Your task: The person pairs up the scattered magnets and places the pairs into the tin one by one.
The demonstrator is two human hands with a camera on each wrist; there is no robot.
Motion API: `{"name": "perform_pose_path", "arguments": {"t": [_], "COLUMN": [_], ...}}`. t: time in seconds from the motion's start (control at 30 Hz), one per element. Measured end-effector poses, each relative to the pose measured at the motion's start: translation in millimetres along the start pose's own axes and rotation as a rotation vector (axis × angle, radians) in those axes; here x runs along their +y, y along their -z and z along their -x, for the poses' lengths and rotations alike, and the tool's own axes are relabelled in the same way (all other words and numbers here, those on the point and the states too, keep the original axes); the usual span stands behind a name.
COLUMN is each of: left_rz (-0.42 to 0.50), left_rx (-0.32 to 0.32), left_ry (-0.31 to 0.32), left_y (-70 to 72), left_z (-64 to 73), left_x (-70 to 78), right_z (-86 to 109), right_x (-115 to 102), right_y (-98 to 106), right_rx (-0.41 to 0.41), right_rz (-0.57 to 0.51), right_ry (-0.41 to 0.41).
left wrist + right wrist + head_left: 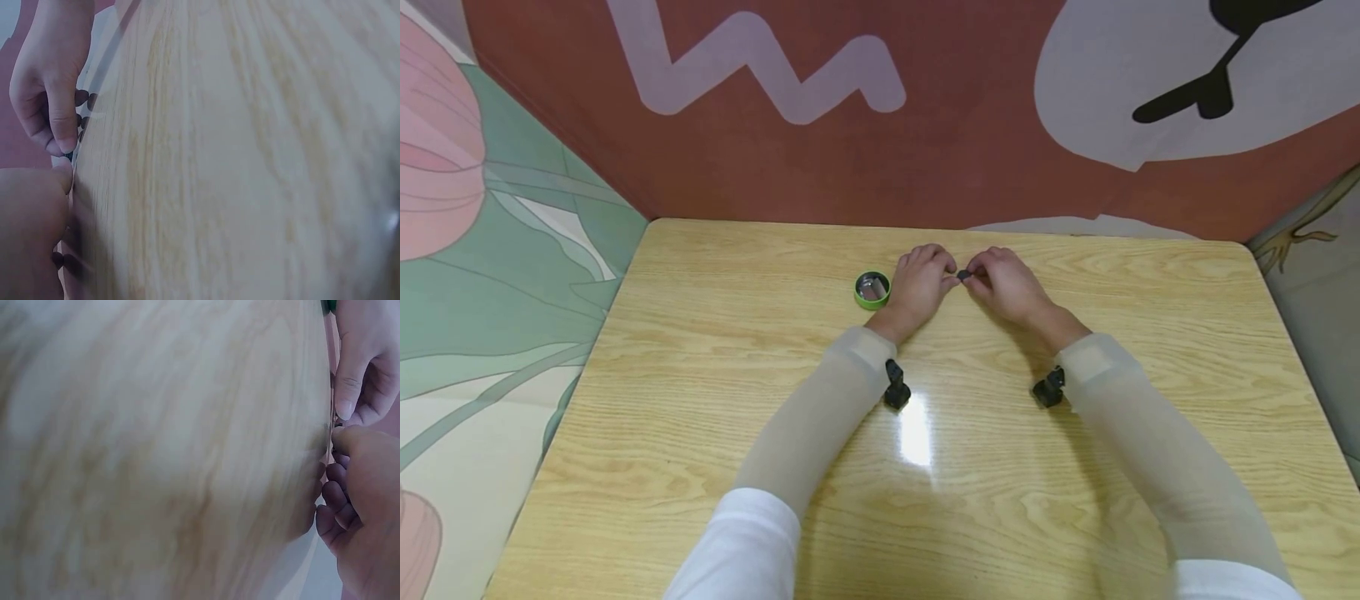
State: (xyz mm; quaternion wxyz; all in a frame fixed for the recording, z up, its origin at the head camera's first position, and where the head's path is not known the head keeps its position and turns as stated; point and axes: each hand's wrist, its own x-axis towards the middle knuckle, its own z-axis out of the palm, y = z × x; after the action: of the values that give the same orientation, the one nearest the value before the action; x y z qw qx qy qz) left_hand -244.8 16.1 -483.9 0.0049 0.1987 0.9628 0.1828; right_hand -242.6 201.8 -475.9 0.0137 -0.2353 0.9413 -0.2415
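Observation:
A small dark piece (pixel 964 274) sits between the fingertips of both hands, low over the far part of the table. My right hand (pixel 1006 285) pinches it from the right with thumb and forefinger; the left wrist view shows a dark green bit of the piece (pixel 69 154) under that thumb. From the other side, my left hand (pixel 919 285) holds it at the tips of thumb and forefinger. The fingers cover most of the piece, so its kind is hard to tell. Just left of the left hand stands a round green-rimmed tin (pixel 859 299) with shiny metal pieces inside.
The wood-grain table (pixel 737 400) meets a red-brown painted wall (pixel 850 175) close behind the hands. A mural wall (pixel 512 317) borders its left side. Each wrist carries a small black camera, the left camera (pixel 897 387) and the right camera (pixel 1049 387).

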Motion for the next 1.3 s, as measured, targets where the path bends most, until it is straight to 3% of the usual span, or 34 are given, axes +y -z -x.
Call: {"name": "perform_pose_path", "arguments": {"t": [0.5, 0.83, 1.3], "left_rz": [0.034, 0.043, 0.019], "left_rx": [-0.024, 0.016, 0.023], "left_ry": [-0.005, -0.044, -0.07], "left_y": [9.4, 27.4, 49.6], "left_z": [1.8, 8.1, 20.8], "left_x": [6.5, 10.1, -7.0], "right_z": [5.6, 5.8, 8.5], "right_x": [3.0, 4.8, 5.7], "right_y": [3.7, 3.8, 5.5], "right_rx": [0.019, 0.022, 0.02], "right_rz": [-0.035, -0.043, -0.052], "right_ry": [-0.012, -0.013, -0.033]}}
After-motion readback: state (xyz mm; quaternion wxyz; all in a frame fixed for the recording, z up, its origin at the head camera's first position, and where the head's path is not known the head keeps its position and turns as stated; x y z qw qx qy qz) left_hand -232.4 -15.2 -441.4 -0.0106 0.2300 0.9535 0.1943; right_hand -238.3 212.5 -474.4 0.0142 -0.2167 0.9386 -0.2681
